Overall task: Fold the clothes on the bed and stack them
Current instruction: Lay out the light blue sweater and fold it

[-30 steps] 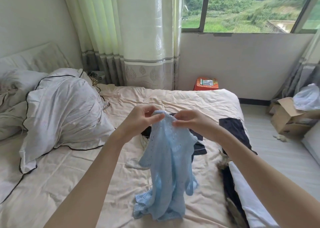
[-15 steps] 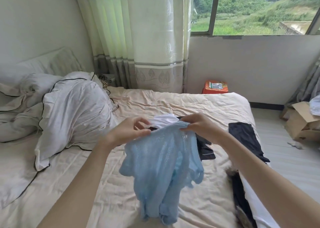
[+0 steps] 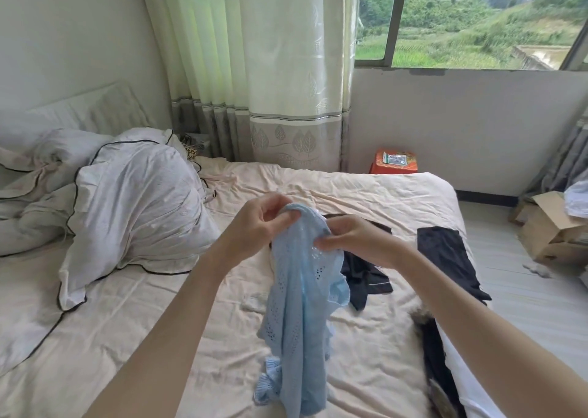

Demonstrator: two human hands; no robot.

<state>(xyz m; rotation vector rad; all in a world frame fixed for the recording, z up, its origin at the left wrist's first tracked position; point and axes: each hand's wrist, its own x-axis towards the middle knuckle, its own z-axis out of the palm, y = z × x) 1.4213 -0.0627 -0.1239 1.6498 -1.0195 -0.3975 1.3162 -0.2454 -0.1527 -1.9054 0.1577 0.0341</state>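
Observation:
A light blue knit top (image 3: pixel 300 306) with eyelet holes hangs bunched over the cream bed sheet (image 3: pixel 133 316), its lower end touching the sheet. My left hand (image 3: pixel 257 223) pinches its top edge. Just to the right and slightly lower, my right hand (image 3: pixel 356 238) grips the same edge. Behind the top lies a black garment (image 3: pixel 366 276) with white piping, and another black piece (image 3: pixel 445 252) lies flat near the bed's right edge. A white and black item (image 3: pixel 451 376) lies at the lower right, partly hidden by my right arm.
A white duvet (image 3: pixel 133 204) with black trim is heaped on the left with pillows behind it. A red box (image 3: pixel 394 163) stands beyond the bed under the window. Cardboard boxes (image 3: pixel 550 226) sit on the floor at right. Curtains hang behind the bed.
My hands came closer together along the top's upper edge and the spread fabric gathered into a narrow hanging bunch. The view has shifted slightly to the left.

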